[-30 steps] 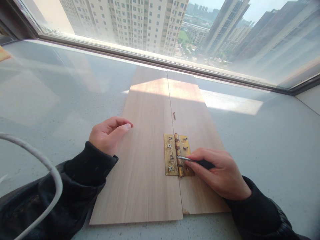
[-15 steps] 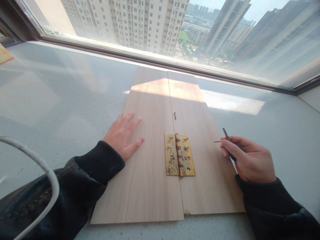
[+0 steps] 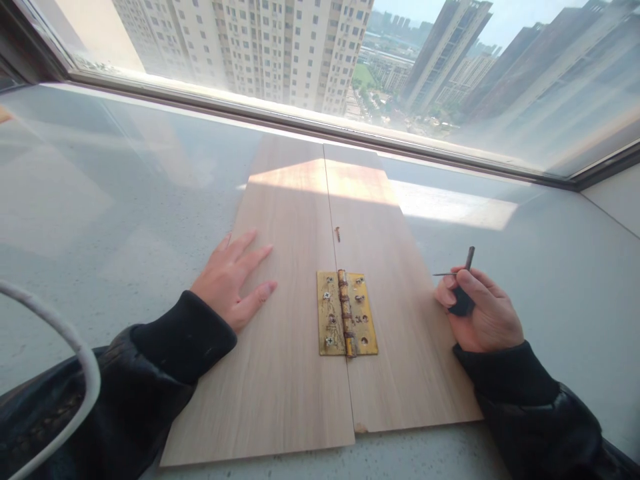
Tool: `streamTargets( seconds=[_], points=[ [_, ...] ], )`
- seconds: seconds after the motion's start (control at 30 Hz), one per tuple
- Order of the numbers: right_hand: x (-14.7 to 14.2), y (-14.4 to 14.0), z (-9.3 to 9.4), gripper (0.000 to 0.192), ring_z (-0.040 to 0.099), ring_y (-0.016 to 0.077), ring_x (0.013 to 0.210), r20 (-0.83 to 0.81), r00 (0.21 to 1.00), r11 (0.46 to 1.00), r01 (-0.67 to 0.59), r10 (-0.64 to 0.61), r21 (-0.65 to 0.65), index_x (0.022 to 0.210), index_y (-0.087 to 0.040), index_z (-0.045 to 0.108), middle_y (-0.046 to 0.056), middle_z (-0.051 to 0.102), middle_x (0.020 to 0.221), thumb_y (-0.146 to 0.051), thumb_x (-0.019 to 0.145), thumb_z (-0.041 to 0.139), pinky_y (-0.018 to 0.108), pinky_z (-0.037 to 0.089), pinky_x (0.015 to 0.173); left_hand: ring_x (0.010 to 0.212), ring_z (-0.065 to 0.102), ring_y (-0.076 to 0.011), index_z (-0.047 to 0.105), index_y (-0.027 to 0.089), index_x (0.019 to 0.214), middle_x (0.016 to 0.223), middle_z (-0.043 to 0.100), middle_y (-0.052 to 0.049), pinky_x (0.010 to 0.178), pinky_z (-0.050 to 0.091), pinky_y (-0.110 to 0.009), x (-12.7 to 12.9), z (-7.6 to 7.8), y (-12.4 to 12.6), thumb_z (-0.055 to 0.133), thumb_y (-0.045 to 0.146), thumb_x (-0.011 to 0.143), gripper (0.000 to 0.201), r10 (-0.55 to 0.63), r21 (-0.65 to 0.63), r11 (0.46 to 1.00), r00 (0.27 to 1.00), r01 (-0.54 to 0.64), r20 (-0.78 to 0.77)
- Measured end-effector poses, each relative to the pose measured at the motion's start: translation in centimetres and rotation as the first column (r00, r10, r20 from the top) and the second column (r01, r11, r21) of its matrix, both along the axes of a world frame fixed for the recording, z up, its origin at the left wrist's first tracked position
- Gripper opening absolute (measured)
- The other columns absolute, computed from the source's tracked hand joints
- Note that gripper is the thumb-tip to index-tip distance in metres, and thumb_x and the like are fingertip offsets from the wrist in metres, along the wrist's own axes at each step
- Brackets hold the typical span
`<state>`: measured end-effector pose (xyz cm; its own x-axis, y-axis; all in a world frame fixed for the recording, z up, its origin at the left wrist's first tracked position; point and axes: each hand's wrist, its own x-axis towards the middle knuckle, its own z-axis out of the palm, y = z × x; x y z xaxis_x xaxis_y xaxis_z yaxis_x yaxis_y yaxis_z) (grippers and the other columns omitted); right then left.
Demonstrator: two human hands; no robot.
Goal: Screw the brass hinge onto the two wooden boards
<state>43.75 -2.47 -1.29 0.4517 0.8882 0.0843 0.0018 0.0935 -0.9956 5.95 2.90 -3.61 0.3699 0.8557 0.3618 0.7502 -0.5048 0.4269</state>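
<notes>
White cable (image 3: 83, 353) bows in at the left edge, crossing in front of a black left sleeve (image 3: 185, 340). From its cuff the left hand (image 3: 233, 280) lies palm down with fingers spread, holding nothing, at the left edge of the left wood-grain board (image 3: 270, 387). Next, a worn brass butt hinge (image 3: 347, 317) lies flat across the seam between the boards, its knuckle along the joint. Four cross-head screws sit in its left leaf; the right leaf has two in its upper part and round holes lower down. Just beyond the hinge, a loose screw (image 3: 338, 234) lies beside the seam on the right wood-grain board (image 3: 410, 373), whose near edge is chipped by the joint. Over that board's right edge, the right hand (image 3: 485, 310) is closed around a dark-handled screwdriver (image 3: 461, 303), well apart from the hinge. A thin metal rod (image 3: 443, 274) juts left from the fingertips; whether it belongs to the same tool cannot be told. Farther right stretches the pale speckled sill (image 3: 565, 280), below the window frame (image 3: 600, 170).
</notes>
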Motion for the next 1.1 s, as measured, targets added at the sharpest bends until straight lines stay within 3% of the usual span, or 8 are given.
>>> streamTargets(
  seconds=[0.13, 0.27, 0.4, 0.5, 0.6, 0.7, 0.77, 1.1],
  points=[
    [-0.2, 0.0, 0.1, 0.03, 0.049, 0.0065, 0.048, -0.013, 1.0, 1.0, -0.003, 0.003, 0.017, 0.08, -0.016, 0.063, -0.005, 0.057, 0.061, -0.04, 0.071, 0.08, 0.02, 0.038, 0.045, 0.14, 0.041, -0.0368, 0.062, 0.011, 0.131, 0.149, 0.046, -0.021, 0.116, 0.031, -0.057, 0.1, 0.1, -0.1, 0.045, 0.05, 0.094, 0.057, 0.008, 0.011, 1.0, 1.0, -0.008, -0.001],
    [-0.5, -0.3, -0.1, 0.022, 0.048, 0.0057, 0.048, 0.047, 0.999, 1.0, -0.015, 0.015, 0.009, 0.083, -0.015, 0.063, -0.005, 0.058, 0.062, -0.034, 0.08, 0.075, 0.019, 0.04, 0.045, 0.14, 0.042, -0.0364, 0.06, 0.014, 0.135, 0.152, 0.043, -0.02, 0.115, 0.03, -0.059, -0.2, 0.2, 0.2, 0.04, 0.053, 0.095, 0.059, -0.012, -0.013, 1.0, 0.998, 0.012, -0.061],
    [-0.6, -0.9, -0.4, 0.013, 0.052, 0.0054, 0.052, 0.165, 0.985, 0.999, -0.038, 0.041, -0.021, 0.086, -0.013, 0.063, -0.005, 0.059, 0.067, -0.024, 0.087, 0.069, 0.019, 0.046, 0.05, 0.142, 0.034, -0.045, 0.057, 0.016, 0.138, 0.154, 0.042, -0.018, 0.11, 0.031, -0.067, -0.4, 1.5, 0.3, 0.034, 0.055, 0.097, 0.061, 0.017, -0.059, 0.998, 0.98, -0.029, -0.198],
    [-0.7, -1.1, -0.4, 0.013, 0.053, 0.0054, 0.053, 0.227, 0.972, 0.998, -0.052, 0.058, -0.029, 0.088, -0.012, 0.063, -0.005, 0.059, 0.069, -0.024, 0.089, 0.067, 0.019, 0.048, 0.051, 0.145, 0.027, -0.0478, 0.06, 0.017, 0.136, 0.154, 0.043, -0.015, 0.111, 0.023, -0.07, 0.0, 3.1, -1.8, 0.034, 0.058, 0.097, 0.062, 0.015, -0.005, 1.0, 0.965, -0.017, -0.261],
    [-0.6, -1.1, -0.5, 0.015, 0.052, 0.0053, 0.053, 0.26, 0.963, 0.997, -0.069, 0.074, -0.028, 0.089, -0.012, 0.063, -0.005, 0.058, 0.068, -0.027, 0.09, 0.066, 0.019, 0.047, 0.05, 0.143, 0.035, -0.0395, 0.05, 0.019, 0.143, 0.153, 0.045, -0.013, 0.117, 0.02, -0.061, 1.2, 3.9, -6.2, 0.041, 0.076, 0.086, 0.081, -0.17, 0.067, 0.98, 0.961, 0.189, -0.22],
    [-0.3, -1.0, -0.6, 0.016, 0.053, 0.0056, 0.053, 0.287, 0.954, 0.996, -0.081, 0.086, -0.029, 0.09, -0.013, 0.063, -0.005, 0.058, 0.068, -0.028, 0.09, 0.066, 0.02, 0.048, 0.051, 0.144, 0.034, -0.0364, 0.048, 0.017, 0.143, 0.15, 0.049, -0.013, 0.121, 0.015, -0.051, 2.4, 3.5, -10.3, 0.057, 0.082, 0.072, 0.097, -0.249, 0.14, 0.948, 0.94, 0.286, -0.233],
    [0.0, -1.1, -0.7, 0.016, 0.053, 0.0058, 0.054, 0.305, 0.947, 0.995, -0.094, 0.103, -0.043, 0.09, -0.013, 0.063, -0.005, 0.058, 0.069, -0.028, 0.09, 0.067, 0.02, 0.048, 0.052, 0.144, 0.033, -0.0376, 0.048, 0.014, 0.143, 0.152, 0.046, -0.016, 0.122, 0.014, -0.047, 2.8, 2.9, -11.7, 0.066, 0.079, 0.067, 0.102, -0.211, 0.122, 0.96, 0.939, 0.251, -0.272],
    [0.3, -1.6, -0.9, 0.019, 0.055, 0.0071, 0.054, 0.379, 0.913, 0.987, -0.126, 0.154, -0.098, 0.089, -0.013, 0.065, -0.006, 0.06, 0.064, -0.031, 0.085, 0.072, 0.021, 0.048, 0.052, 0.148, 0.029, -0.0358, 0.051, 0.014, 0.14, 0.155, 0.041, -0.016, 0.121, 0.02, -0.047, 2.5, 2.0, -11.0, 0.063, 0.065, 0.081, 0.079, -0.216, 0.115, 0.962, 0.948, 0.248, -0.236]
  ],
)
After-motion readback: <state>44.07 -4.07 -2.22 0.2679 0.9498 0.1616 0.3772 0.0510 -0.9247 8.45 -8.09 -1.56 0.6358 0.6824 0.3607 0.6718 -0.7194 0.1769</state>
